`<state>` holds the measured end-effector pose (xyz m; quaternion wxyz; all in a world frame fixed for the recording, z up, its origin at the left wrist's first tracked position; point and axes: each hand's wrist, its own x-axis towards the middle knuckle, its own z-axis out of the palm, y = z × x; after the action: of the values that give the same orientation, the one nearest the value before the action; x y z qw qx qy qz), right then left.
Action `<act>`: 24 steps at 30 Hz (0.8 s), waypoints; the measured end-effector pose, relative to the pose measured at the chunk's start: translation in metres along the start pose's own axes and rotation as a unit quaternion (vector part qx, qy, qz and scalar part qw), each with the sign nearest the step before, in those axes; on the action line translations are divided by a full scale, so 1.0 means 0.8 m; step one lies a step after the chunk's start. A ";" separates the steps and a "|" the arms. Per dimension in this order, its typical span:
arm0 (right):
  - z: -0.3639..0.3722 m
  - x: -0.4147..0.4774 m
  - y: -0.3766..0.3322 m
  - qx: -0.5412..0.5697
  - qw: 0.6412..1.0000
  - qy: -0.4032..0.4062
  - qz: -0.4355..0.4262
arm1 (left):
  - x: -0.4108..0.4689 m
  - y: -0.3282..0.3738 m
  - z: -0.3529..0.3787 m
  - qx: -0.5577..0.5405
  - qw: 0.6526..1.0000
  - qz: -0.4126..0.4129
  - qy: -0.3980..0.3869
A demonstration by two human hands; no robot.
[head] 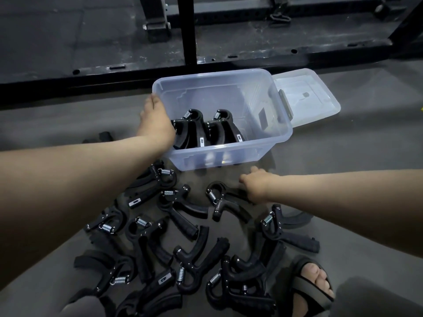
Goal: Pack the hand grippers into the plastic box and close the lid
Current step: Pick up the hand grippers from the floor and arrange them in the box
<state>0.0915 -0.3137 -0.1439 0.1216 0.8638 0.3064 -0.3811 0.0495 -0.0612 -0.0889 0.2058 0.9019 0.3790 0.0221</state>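
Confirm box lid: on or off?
Off. The lid lies flat on the floor right of the box, whose top is open; two hand grippers sit inside.

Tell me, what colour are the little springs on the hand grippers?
Shiny silver springs on black hand grippers, clearest in the head view.

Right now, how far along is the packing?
Barely started. A few grippers stand in the box. The right hand is at a floor gripper; the left hand is at the box rim. Still to do: the floor pile, then the lid, lying beside the box.
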 end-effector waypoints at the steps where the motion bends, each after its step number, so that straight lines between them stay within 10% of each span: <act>1: 0.003 0.005 0.004 -0.006 1.000 0.018 -0.009 | 0.000 0.000 0.000 -0.002 1.000 0.000 -0.002; 10: 0.029 0.032 -0.003 0.021 0.999 -0.018 -0.021 | -0.002 -0.002 0.001 -0.018 1.000 0.003 0.003; 16: -0.002 0.046 0.019 0.363 0.930 -0.020 0.055 | -0.001 -0.003 0.002 -0.028 1.000 0.004 0.005; 24: 0.026 0.025 -0.027 -0.097 0.989 -0.014 -0.108 | -0.004 0.000 -0.002 -0.037 0.999 -0.002 0.005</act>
<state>0.0766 -0.2975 -0.1726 0.1668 0.8046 0.4315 -0.3723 0.0467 -0.0631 -0.0872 0.2371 0.8929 0.3806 0.0402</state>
